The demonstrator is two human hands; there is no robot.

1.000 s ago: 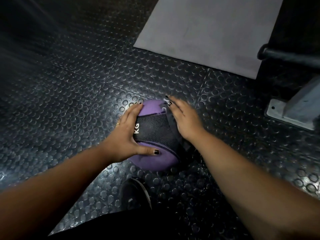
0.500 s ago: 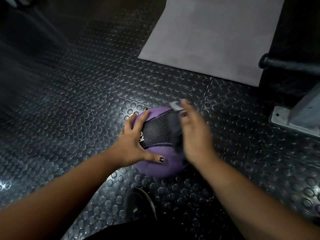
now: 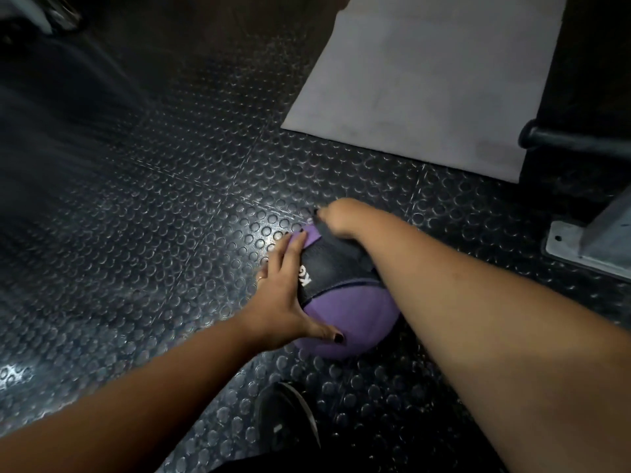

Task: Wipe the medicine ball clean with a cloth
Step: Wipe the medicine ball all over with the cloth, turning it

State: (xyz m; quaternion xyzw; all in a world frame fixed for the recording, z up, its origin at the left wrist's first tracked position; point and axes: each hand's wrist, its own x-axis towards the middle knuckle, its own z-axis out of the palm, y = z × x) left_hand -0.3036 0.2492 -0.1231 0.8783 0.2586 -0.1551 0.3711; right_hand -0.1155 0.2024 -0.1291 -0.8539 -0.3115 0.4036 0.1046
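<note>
Head view: the medicine ball (image 3: 351, 308) sits on the studded floor (image 3: 136, 233), the left hand (image 3: 283, 295) spread flat against its side. The right hand (image 3: 341, 218) is blurred at the ball's far edge, and I cannot tell its grip. There is open floor to the left, and the grey mat (image 3: 426, 90) edge lies beyond.

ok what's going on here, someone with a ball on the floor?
A person is wiping a purple ball that sits on the studded floor. The left hand lies flat against the ball's left side, thumb on the near face, steadying it. The right hand is at the far top, motion-blurred, bunched on a dark cloth of which only a scrap shows. A grey mat lies beyond, and a shoe is just in front of the ball.
</note>
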